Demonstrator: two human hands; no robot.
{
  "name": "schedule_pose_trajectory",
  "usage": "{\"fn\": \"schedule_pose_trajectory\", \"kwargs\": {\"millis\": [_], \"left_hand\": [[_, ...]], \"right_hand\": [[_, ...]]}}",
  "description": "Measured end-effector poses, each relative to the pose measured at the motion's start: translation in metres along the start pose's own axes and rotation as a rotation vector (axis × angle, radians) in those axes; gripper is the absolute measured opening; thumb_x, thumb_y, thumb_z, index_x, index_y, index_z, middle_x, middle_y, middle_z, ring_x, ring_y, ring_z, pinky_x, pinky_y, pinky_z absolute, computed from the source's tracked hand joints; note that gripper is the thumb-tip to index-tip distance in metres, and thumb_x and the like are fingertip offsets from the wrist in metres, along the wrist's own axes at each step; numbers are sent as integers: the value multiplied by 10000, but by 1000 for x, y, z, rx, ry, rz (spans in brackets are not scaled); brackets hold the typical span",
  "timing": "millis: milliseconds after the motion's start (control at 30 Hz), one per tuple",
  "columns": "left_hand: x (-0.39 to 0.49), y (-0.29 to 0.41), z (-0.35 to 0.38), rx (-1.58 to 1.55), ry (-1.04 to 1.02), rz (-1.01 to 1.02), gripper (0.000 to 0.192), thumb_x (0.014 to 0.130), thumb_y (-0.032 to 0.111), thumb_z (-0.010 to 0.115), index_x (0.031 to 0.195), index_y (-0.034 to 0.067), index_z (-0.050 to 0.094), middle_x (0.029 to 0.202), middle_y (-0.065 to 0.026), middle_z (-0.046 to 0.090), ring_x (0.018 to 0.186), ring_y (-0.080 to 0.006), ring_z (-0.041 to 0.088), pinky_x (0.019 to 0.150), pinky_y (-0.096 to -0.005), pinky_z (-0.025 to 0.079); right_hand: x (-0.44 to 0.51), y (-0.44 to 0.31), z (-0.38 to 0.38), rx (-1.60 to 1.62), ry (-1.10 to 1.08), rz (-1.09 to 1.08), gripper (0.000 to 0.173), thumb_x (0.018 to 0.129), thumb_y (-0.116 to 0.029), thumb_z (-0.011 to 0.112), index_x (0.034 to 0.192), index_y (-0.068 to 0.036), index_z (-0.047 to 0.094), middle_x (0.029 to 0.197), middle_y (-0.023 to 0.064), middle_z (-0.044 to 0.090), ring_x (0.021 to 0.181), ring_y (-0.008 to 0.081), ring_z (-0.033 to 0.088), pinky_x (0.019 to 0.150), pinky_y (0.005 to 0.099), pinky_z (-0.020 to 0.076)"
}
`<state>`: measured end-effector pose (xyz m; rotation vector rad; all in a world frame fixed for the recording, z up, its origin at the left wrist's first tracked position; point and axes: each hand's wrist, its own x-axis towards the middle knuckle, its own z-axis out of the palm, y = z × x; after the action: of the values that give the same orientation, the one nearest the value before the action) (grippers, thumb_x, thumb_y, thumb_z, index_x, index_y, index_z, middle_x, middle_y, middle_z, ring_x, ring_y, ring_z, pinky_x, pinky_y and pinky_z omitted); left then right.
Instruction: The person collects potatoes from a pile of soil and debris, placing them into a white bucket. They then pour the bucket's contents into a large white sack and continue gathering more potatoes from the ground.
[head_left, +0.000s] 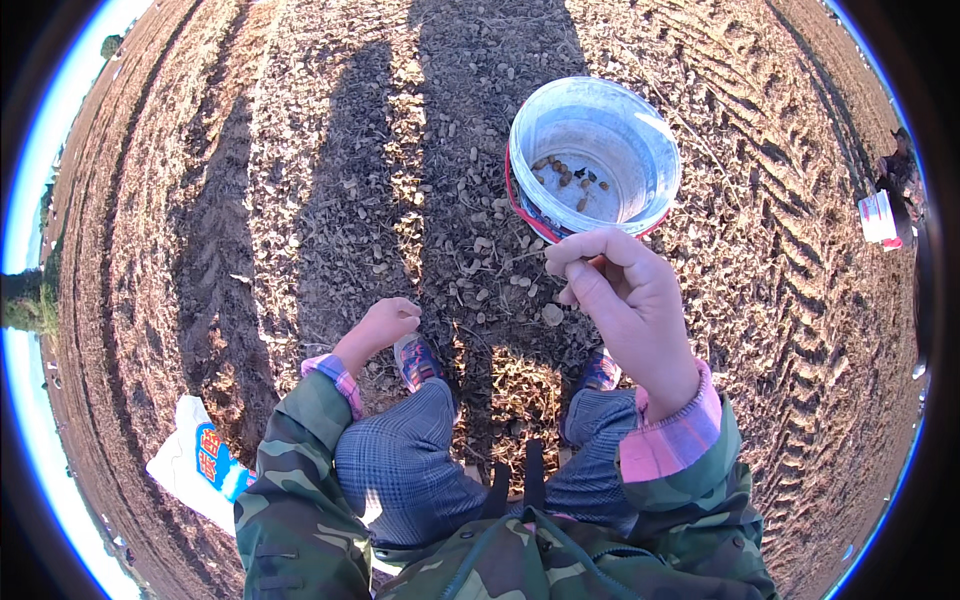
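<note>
My right hand (630, 307) is raised just in front of a white plastic bucket (637, 124), its thumb and fingers drawn together. A thin dry stalk shows beside the fingertips; I cannot tell whether they hold it or anything else. Several peanuts in the shell (565, 178) lie on the bucket's floor along with dark crumbs. Low over my left shoe (417, 362) hangs my left hand (384, 324), its fingers curled and their inside hidden. More unshelled peanuts (484, 244) are scattered over the soil between my feet and the bucket.
A white printed sack (187, 457) lies on the ground at my left. Tyre tracks (795, 300) run through the soil on the right. At the far right edge is another person (900, 172) beside a white bucket (876, 217). Dry leaves and stalks cover the field.
</note>
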<state>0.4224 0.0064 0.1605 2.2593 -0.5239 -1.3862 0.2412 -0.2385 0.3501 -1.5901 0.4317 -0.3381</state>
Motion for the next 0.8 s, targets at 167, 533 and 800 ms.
{"fn": "schedule_pose_trajectory", "kwargs": {"millis": [167,533,800], "left_hand": [[4,10,3,-26,24,48,352,793,184,569,1099,12,597,963,-124,651,832,-186,624,640,-299,485],[25,-9,22,-121,-11,116,310,806,178,565,1048,-8,618,939,-162,659,861,-227,637,776,-324,494],[65,-30,51,-130,96,206,259,811,92,568,1049,3,618,935,-152,663,847,-220,650,755,-307,502]], "right_hand": [[1,-4,-6,-18,-3,0,151,896,-7,481,993,-10,597,880,26,604,736,49,531,678,199,462],[-9,-17,-18,40,56,43,149,899,3,477,988,2,596,924,44,605,752,63,542,702,203,452],[-7,-24,-14,-208,-101,-36,213,797,69,542,968,-22,629,867,104,623,733,193,602,646,272,475]]}}
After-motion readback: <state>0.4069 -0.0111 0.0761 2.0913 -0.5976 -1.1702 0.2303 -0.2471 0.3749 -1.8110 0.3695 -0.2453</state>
